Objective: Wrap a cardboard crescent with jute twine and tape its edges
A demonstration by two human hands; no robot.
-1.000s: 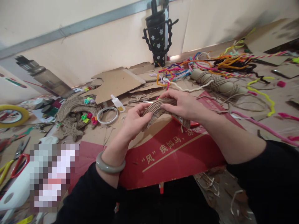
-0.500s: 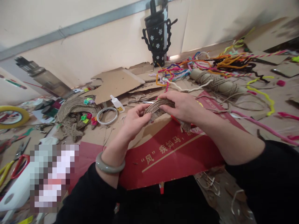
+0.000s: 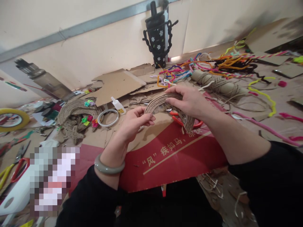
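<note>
A curved arch piece wrapped in brown twine (image 3: 158, 104) is held up above a red cardboard sheet (image 3: 175, 154). My right hand (image 3: 189, 101) grips the top and right part of the arch, fingers closed over it. My left hand (image 3: 132, 121), with a grey-green bangle on the wrist, is pinched at the arch's left end, thumb against fingertips. Red-handled scissors (image 3: 182, 121) lie on the cardboard just under the arch, partly hidden by my right hand.
A finished twine arch with small coloured flowers (image 3: 78, 112), a glue bottle (image 3: 117, 104) and a tape ring (image 3: 108, 117) lie to the left. Coloured pipe cleaners (image 3: 213, 66) and a twine roll (image 3: 220, 83) are at the right. A black flowered cup (image 3: 159, 39) stands by the wall.
Both hands lifted the arch slightly up and away from the cardboard, and the scissors beneath it now show. My left hand slid to the arch's left tip.
</note>
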